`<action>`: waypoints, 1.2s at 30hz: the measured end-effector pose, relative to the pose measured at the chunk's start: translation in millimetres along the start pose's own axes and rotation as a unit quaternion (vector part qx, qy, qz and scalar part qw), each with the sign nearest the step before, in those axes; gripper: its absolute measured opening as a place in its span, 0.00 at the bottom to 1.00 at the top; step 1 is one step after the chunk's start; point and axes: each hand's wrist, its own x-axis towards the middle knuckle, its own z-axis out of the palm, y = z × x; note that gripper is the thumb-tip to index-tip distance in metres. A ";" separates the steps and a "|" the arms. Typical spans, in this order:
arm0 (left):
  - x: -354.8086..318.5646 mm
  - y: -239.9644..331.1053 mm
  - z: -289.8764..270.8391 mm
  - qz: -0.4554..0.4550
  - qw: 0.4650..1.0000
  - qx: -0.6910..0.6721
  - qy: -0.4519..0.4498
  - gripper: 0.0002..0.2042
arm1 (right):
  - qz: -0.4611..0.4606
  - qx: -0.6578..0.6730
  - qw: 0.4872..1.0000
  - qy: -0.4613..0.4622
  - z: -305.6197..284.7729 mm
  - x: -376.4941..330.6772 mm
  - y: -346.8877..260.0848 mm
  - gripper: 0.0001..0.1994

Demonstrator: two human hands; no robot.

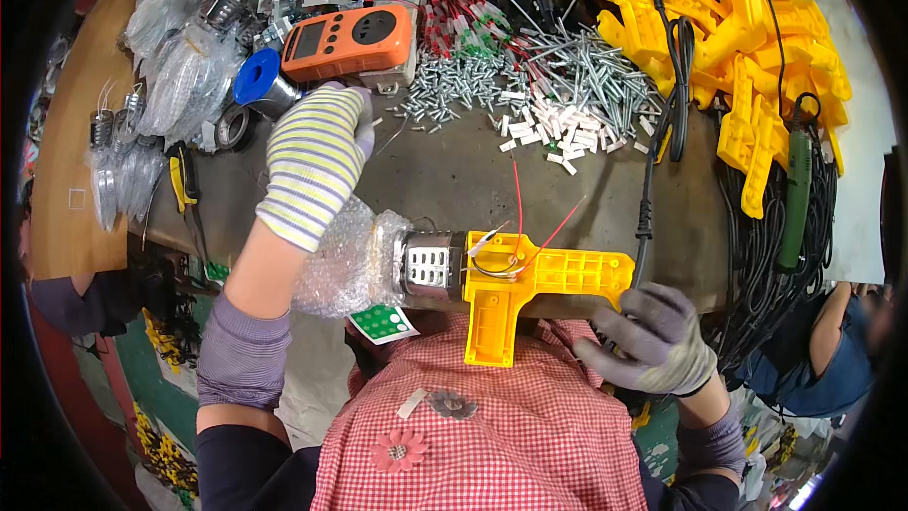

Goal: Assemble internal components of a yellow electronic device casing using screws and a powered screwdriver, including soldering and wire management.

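My left hand (317, 161), in a striped glove, is closed beside the blue solder spool (274, 85). A small pale tip shows at its fingertips, but what it pinches is mostly hidden. Below lies a yellow plastic housing half (492, 322), its hollow side up, with a perforated metal barrel (433, 263) at its left end. Bubble wrap (345, 260) covers the part beyond the barrel. Thin red wires (558, 227) rise from the housing. By the handle's right end, my right hand (657, 341), in a grey glove, has its fingers apart near the black power cord (643, 218).
An orange multimeter (350, 41) stands at the back. Screws (454, 85) and white connectors (567, 128) lie in piles beside it. Yellow housings (728, 19) are heaped back right, above coiled black cables (757, 293). Yellow-handled cutters (187, 189) lie at left, near wrapped metal parts (189, 76).
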 end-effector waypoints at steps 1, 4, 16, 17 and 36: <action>1.0 0.6 -1.7 -0.001 1.000 -0.003 -0.012 0.08 | 0.005 0.001 1.000 0.000 4.1 -4.7 1.6 0.11; -0.7 4.5 -7.2 0.041 0.998 -0.040 0.033 0.07 | -0.024 0.040 0.996 -0.075 5.9 -10.6 8.4 0.14; 6.7 10.3 0.4 0.032 0.997 0.067 0.010 0.06 | 0.400 0.375 0.836 0.025 10.3 86.8 19.9 0.11; 9.3 10.2 6.2 0.024 0.996 0.079 0.012 0.05 | 0.409 0.375 0.829 0.068 14.4 85.9 15.6 0.12; -22.9 119.3 -62.8 -0.046 0.807 -0.585 -0.064 0.07 | 0.423 0.507 0.718 0.221 23.8 82.4 -10.4 0.06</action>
